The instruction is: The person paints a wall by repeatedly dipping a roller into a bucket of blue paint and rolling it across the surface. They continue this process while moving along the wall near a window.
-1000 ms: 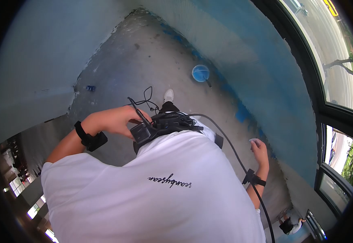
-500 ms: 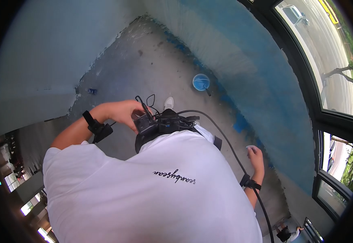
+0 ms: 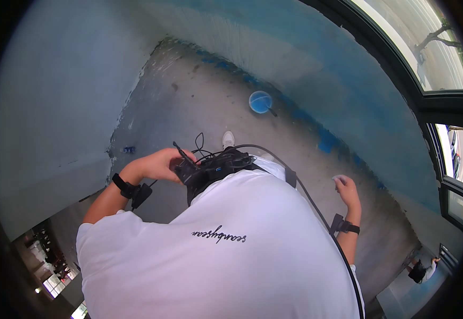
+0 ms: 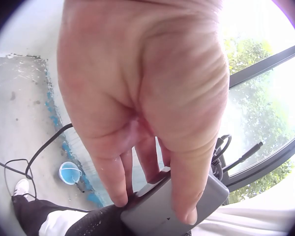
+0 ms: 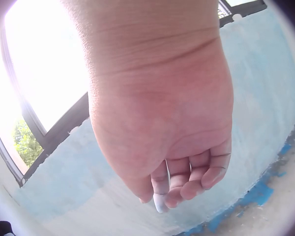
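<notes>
My left hand (image 3: 162, 164) is at the waist, holding a box-shaped grey device (image 4: 162, 209) with the thumb on one side and fingers on the other. In the left wrist view the thumb lies along its face. Black cables (image 4: 243, 157) stick out beside it. In the head view the device sits against a black waist pack (image 3: 223, 166). My right hand (image 3: 349, 192) hangs out to the side, away from the body. Its fingers (image 5: 201, 182) are loosely curled, and one fingertip looks pale bluish white.
A bucket of blue paint (image 3: 260, 101) with a dark handle sticking out stands on the floor near the blue-painted wall (image 3: 316, 90). A small blue object (image 3: 129, 150) lies by the left wall. Windows (image 3: 444, 64) line the right. Another person (image 3: 422, 271) is at the far lower right.
The head view has turned, shifting the walls and window. My left hand stays on the grey device, its grip slightly shifted. My right hand hangs much as before.
</notes>
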{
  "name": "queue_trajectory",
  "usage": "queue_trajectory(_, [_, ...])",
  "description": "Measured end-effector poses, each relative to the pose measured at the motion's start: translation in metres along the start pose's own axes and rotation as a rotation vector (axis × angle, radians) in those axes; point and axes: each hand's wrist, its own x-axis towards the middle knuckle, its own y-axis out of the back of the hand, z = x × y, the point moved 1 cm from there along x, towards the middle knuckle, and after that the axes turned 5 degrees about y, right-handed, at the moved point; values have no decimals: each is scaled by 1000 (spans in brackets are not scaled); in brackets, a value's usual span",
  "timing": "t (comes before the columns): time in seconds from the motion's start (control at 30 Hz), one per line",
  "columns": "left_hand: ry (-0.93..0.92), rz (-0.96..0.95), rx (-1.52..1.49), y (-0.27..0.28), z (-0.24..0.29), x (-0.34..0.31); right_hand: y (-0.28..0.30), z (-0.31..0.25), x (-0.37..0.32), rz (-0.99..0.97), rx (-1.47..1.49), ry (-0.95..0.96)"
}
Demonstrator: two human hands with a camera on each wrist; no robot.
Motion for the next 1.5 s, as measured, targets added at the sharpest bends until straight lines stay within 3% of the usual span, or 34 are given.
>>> queue_trajectory(0.33, [-24, 35, 105, -3, 2, 2, -5, 9, -5, 12, 9, -23])
queue_trajectory(1.07, [9, 16, 4, -11, -9, -5, -7, 11, -9, -14, 10, -9])
queue_trajectory(1.5, [-18, 71, 183, -25, 1, -15, -12, 23, -8, -33, -2, -16])
